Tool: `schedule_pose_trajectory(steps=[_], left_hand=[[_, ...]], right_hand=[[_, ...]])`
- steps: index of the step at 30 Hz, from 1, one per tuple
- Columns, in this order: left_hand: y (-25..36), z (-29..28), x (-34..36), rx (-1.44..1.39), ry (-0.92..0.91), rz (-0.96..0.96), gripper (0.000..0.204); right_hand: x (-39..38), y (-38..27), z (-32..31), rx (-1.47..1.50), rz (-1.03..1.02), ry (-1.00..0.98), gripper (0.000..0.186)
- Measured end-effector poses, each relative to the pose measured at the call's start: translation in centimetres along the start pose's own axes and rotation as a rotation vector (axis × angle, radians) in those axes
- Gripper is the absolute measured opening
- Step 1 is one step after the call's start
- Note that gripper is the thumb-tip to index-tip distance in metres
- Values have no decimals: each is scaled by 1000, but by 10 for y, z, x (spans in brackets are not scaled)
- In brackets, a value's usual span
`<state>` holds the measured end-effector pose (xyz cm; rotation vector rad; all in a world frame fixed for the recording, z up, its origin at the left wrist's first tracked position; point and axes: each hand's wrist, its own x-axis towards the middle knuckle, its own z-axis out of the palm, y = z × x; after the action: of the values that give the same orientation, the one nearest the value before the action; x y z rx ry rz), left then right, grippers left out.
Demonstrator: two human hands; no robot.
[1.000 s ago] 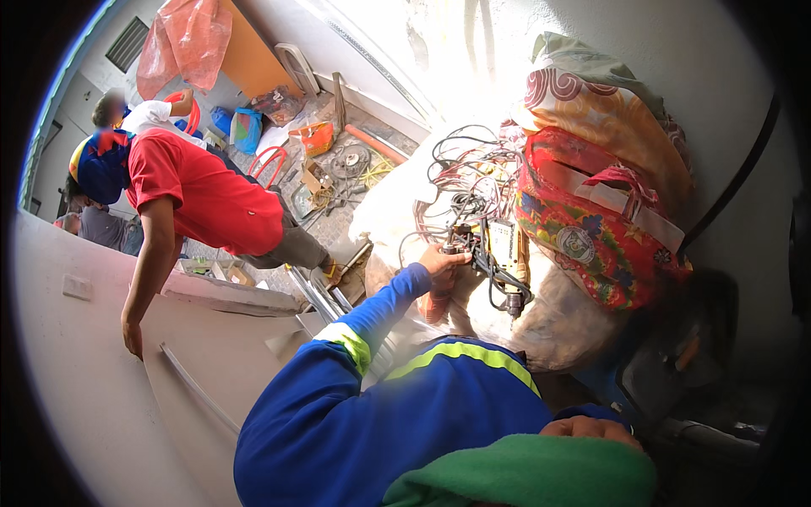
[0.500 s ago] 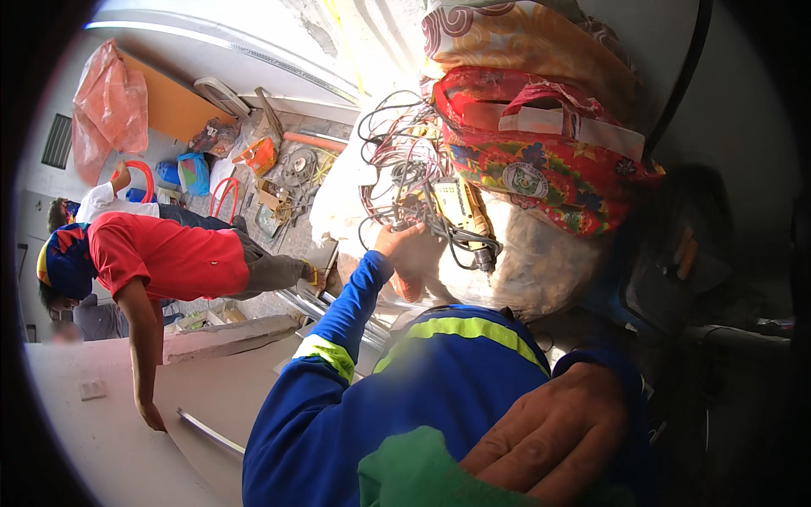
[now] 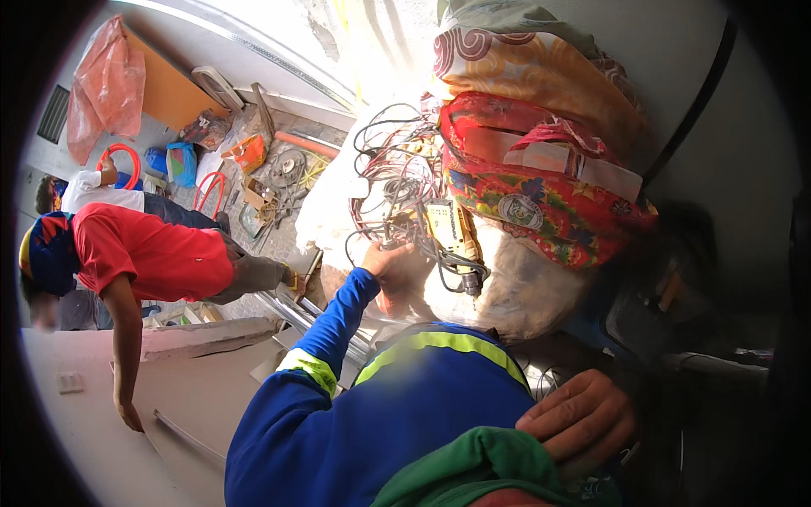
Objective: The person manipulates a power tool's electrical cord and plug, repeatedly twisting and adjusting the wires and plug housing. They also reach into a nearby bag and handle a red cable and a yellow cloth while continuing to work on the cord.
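- Hands: set well apart. Left hand (image 3: 390,262) placed just left of the yellow drill (image 3: 448,228), fingers curled at the dark cables (image 3: 404,191); whether anything is clamped cannot be told.
- Right hand (image 3: 583,416): placed well below and right of the drill, fingers bent against green cloth (image 3: 469,469); firmness of grip cannot be told.
- Drill: laid on a pale sack (image 3: 528,291), held by neither hand, cord looped beside its chuck.
- Progress, as judged: cables reached by the left hand; tangle left of the drill not sorted; remaining work cannot be measured.
- Edges: drill bounded above and right by a red floral bag (image 3: 541,190); metal profiles (image 3: 291,316) laid below and left.
- Room: bare sack surface offered below and right of the drill; left side crowded by cables.
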<state>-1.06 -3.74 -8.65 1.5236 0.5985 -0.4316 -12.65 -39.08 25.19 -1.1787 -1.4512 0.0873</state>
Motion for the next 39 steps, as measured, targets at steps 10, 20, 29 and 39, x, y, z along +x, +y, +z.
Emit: schedule_pose_trajectory(steps=[10,20,29,39], left_hand=[[10,4,-15,-50,-136,44,17],[18,2,-16,-77,-107,-105,18],[30,13,-25,-93,-77,-87,17],[13,3,-15,-106,-105,-71,21]], right_hand=[[-91,59,-144,-1522,1117,547,36],[-86,35,-78,-1186,826,516,41],[-75,9,-127,-579,905,352,39],[-57,102,-155,-923,1163,-194,25]])
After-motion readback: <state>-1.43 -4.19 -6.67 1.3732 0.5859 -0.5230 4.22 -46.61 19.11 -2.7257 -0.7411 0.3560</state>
